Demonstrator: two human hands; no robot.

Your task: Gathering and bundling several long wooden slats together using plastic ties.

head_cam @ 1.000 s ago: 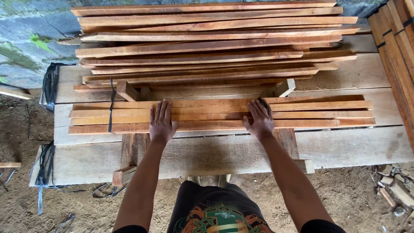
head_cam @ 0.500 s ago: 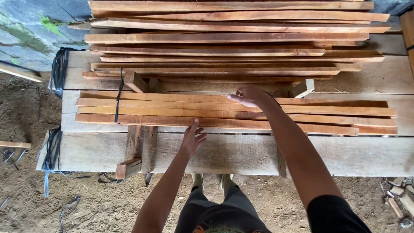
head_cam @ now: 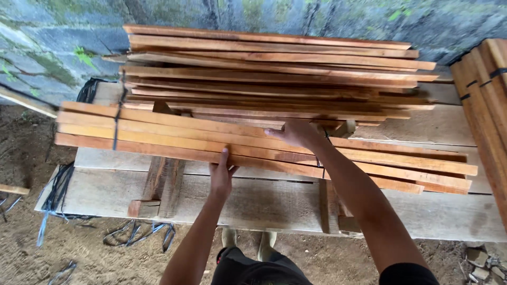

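Slats: a strapped bundle of long thin wooden slats lies tilted across a rough plank bench, its left end bound by a black strap, its right end fanned out and loose.
Left hand: the left hand presses the near edge of the bundle, fingers together and pointing up against the lowest slat, thumb to the side.
Right hand: the right hand lies on top of the bundle near its middle, fingers reaching over the far edge; whether they curl under cannot be told.
Behind: a taller loose stack of slats sits against a stone wall, just behind the bundle.
Right side: another strapped bundle lies at the bench's right end.
Ground: strap offcuts lie on the dirt by the bench's left corner.
Doing it well: by my judgement, push evenly along the near edge and keep the top hand flat, so the loose right ends square up without sliding off.
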